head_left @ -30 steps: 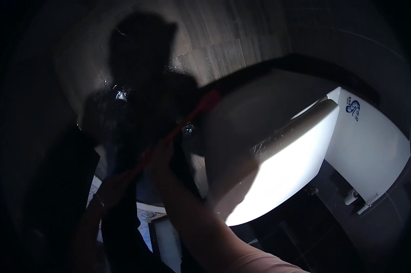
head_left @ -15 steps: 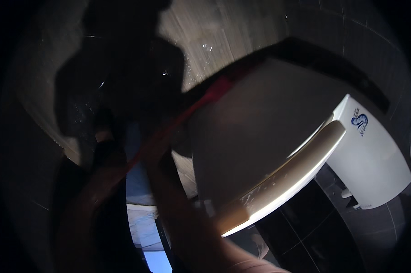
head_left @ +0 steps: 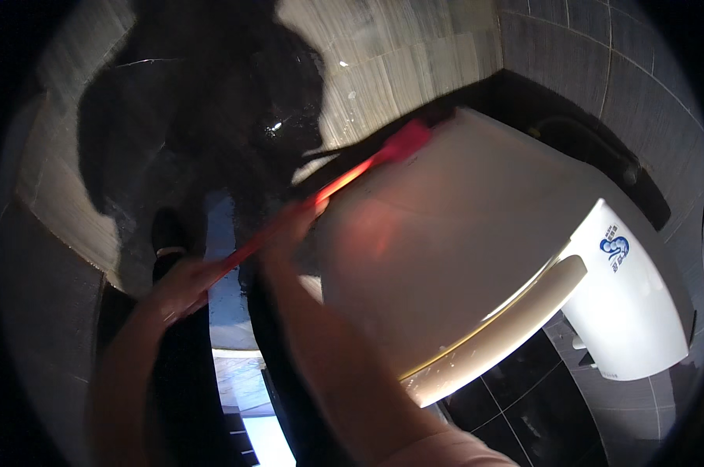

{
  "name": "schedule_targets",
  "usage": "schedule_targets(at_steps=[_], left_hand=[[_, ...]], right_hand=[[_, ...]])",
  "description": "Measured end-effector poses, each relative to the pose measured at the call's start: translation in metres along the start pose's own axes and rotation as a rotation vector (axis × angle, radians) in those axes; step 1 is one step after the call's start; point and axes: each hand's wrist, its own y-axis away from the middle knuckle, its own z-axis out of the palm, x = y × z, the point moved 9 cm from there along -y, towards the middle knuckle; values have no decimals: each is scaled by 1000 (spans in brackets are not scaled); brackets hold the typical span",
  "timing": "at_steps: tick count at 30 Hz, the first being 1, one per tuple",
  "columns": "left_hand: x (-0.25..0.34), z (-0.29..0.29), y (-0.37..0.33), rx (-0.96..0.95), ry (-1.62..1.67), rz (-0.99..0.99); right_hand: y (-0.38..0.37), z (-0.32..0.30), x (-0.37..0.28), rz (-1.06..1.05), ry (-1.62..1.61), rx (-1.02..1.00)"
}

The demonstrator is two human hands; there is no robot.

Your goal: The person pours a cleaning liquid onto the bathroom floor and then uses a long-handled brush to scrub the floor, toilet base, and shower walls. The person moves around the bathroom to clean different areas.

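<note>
Both of my hands grip a long red-handled tool with a wider, blurred red head; whether that head is a brush or a scraper I cannot tell. My left hand is closed round the near end of the handle. Farther up, my right hand wraps round the handle, its fingers partly blurred. The tool slants away to the upper right. Its head lies along the far left edge of a large pale, smooth fixture, and a reddish reflection shows on that surface.
A glossy curved rim edges the near side of the fixture. A white box-like part with a blue emblem stands at the right. Dark tiles lie beneath it. Tiled walls rise behind, and my shadow falls on wet-looking flooring.
My hands and the red tool have moved forward, its head sliding up and right along the fixture's edge. The picture is brighter, and the white part sits slightly lower in view.
</note>
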Motion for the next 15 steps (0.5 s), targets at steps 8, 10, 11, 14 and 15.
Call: schedule_targets(at_steps=[8, 10, 11, 14, 15], left_hand=[[44, -49, 52, 286, -201, -153], [74, -22, -17, 21, -88, 73], [92, 2, -27, 21, -39, 59], [66, 28, -18, -14, -115, -46], [38, 16, -4, 5, -169, -80]], right_hand=[[26, 22, -19, -22, 205, 104], [-43, 33, -17, 403, -123, -45], [-79, 27, -13, 406, -68, -61], [-85, 4, 18, 388, -255, -99], [-36, 4, 11, 259, -76, -122]])
